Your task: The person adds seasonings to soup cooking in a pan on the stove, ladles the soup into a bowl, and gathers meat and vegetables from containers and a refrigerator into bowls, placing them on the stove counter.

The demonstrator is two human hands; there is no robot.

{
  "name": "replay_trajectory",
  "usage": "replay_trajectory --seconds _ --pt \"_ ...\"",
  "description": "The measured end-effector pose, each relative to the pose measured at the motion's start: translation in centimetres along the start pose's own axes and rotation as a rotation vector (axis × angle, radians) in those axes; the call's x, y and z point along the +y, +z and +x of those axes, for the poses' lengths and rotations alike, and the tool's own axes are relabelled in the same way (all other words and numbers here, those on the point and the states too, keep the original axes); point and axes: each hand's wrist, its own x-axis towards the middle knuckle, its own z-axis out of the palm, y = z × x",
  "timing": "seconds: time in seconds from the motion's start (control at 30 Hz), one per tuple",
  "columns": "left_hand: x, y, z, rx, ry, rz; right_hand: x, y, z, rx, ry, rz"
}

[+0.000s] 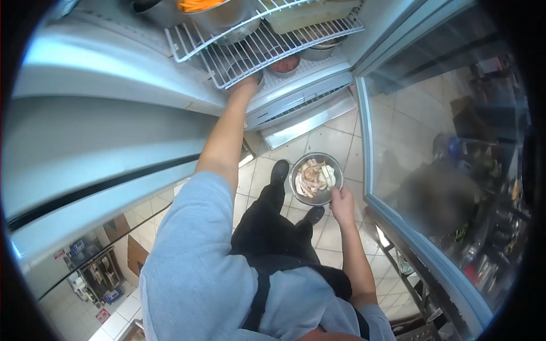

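Note:
My right hand grips the rim of a round metal bowl at about waist height. Pale, sliced pieces of food lie in it, with whiter pieces on one side; I cannot make out what they are. My left arm stretches into the fridge, and my left hand is under the lower wire rack, next to a metal container. The rack and the container's edge hide its fingers. A metal bowl with reddish contents stands a little to its right.
On the racks above are a metal pot with orange strips and a pale tub. Another metal pot stands at the lower right. The glass fridge door is swung wide to my right. Below is a tiled floor.

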Motion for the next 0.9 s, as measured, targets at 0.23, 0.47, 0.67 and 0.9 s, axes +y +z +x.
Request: replay_trajectory --seconds 0.23,0.47,0.67,0.9 --pt "1.2 -0.3 2.6 -0.049 0.106 0.164 -3.1 3.9 7.7 -0.058 0.108 -0.101" --pt "0.0 1.8 4.3 -0.114 0.032 0.061 -5.2 6.5 12.3 -0.053 0.035 -0.085" --pt "-0.6 2.7 4.1 0.076 0.125 0.034 -5.5 7.4 14.5 -0.051 0.042 -0.061" --pt "-1.1 3.2 4.7 -0.148 -0.116 -0.024 -5.7 7.2 15.3 -0.021 0.029 -0.032"
